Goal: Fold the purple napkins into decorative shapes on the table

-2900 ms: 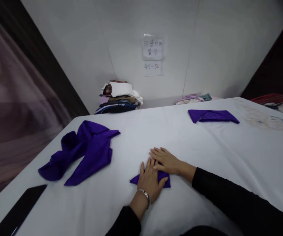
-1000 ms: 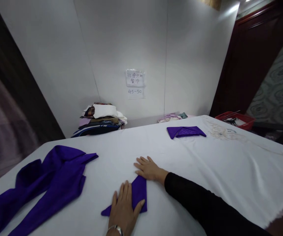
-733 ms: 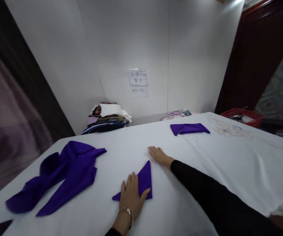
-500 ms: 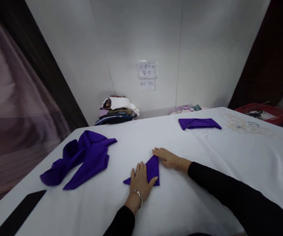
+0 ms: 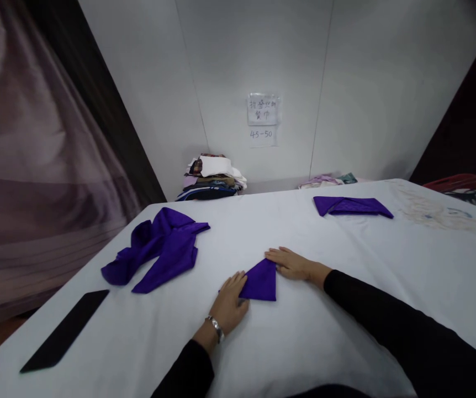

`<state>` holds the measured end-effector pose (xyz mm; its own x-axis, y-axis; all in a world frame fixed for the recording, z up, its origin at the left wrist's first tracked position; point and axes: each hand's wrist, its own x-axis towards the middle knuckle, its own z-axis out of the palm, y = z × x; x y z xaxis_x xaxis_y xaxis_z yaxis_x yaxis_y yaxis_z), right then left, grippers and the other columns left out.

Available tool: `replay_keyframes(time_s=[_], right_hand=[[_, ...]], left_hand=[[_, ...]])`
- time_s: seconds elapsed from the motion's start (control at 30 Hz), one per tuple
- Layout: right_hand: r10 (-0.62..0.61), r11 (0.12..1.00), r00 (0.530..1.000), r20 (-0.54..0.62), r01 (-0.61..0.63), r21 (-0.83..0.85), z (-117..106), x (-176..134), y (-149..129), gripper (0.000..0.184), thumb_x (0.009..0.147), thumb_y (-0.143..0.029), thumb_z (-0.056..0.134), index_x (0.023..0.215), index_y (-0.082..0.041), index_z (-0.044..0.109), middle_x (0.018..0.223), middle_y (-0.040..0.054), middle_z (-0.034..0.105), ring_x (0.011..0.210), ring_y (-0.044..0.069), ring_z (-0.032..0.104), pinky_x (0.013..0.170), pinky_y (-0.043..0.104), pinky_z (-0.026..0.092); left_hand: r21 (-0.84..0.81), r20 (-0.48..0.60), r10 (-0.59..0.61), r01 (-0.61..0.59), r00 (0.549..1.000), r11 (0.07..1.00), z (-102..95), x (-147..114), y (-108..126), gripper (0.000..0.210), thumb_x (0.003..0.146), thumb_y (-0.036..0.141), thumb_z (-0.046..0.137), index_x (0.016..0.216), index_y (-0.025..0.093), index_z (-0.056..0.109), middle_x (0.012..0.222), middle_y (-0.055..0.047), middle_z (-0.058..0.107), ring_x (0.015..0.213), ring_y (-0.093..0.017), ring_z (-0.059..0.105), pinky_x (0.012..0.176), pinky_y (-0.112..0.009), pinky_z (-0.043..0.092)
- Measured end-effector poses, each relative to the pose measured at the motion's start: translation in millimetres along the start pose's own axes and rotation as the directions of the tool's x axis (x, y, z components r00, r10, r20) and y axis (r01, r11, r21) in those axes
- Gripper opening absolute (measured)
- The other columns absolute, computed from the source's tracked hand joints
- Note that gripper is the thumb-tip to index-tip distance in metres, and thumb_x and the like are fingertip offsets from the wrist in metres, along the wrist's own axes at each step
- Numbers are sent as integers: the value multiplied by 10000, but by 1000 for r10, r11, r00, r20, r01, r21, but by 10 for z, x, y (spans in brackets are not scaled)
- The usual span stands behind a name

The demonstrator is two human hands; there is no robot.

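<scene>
A small folded purple napkin point(image 5: 260, 281) lies flat on the white tablecloth in front of me, its peak pointing away. My left hand point(image 5: 229, 301) rests over its left part, fingers stretched out, hiding the left corner. Just at the peak, my right hand point(image 5: 290, 263) lies flat with fingers extended, touching the cloth there. Farther off to the right is another folded purple napkin point(image 5: 354, 206), shaped as a long band. To the left sits a loose, crumpled purple cloth point(image 5: 167, 251).
A dark flat strip point(image 5: 66, 331) lies at the table's left. Against the wall are a stack of folded clothes point(image 5: 213, 177) and a smaller cloth pile point(image 5: 324, 181). A red basket point(image 5: 470, 185) stands at the far right. A paper sign point(image 5: 263, 119) hangs on the wall.
My left hand has slid left off the napkin's middle, showing more of it. The right hand stays by the peak. The whole view has shifted somewhat.
</scene>
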<state>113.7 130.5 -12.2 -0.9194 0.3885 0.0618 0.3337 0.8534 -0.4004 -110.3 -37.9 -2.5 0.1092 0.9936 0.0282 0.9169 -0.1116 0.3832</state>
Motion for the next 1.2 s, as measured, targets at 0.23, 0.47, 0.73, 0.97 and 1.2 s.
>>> replay_keyframes(time_s=[0.23,0.47,0.73,0.97,1.2], right_hand=[[9,999,1000,29,-10,31,-75,-11,-71,561,830,-289,413,1372,-231,282,1421,40,278,1314,193,185,1071,418,82],[40,998,999,-21,-38,55,-24,-12,-87,540,818,-272,412,1350,-221,329,1398,45,330,1304,198,217,1066,422,97],[206,951,965,-161,-159,266,-57,84,-293,353,767,-179,398,1071,-200,575,1121,40,595,1040,198,517,924,357,341],[542,813,840,-13,-520,263,-120,117,-289,218,784,-264,418,817,-168,610,683,12,637,611,142,566,557,230,389],[643,766,760,-94,-638,80,-71,76,-333,223,776,-382,483,784,-191,599,799,57,633,730,192,567,575,256,333]], left_hand=[[39,-48,-1,3,999,999,23,76,-63,552,683,109,421,1231,166,459,1337,-39,441,1269,-157,325,1078,-370,262],[-227,-249,-200,144,947,963,-85,101,-49,281,793,261,418,1009,217,592,1059,-18,633,987,-151,563,899,-304,419],[-284,-279,-347,269,895,921,-224,239,-68,348,809,462,396,685,193,578,593,30,570,591,-118,535,541,-219,390],[-198,-261,-471,431,843,880,-169,384,-169,298,754,445,518,920,206,585,741,-24,650,705,-172,591,601,-254,393],[-85,-281,-469,465,838,881,-147,304,-222,359,754,452,523,1026,221,567,810,-46,656,842,-201,588,713,-285,391]])
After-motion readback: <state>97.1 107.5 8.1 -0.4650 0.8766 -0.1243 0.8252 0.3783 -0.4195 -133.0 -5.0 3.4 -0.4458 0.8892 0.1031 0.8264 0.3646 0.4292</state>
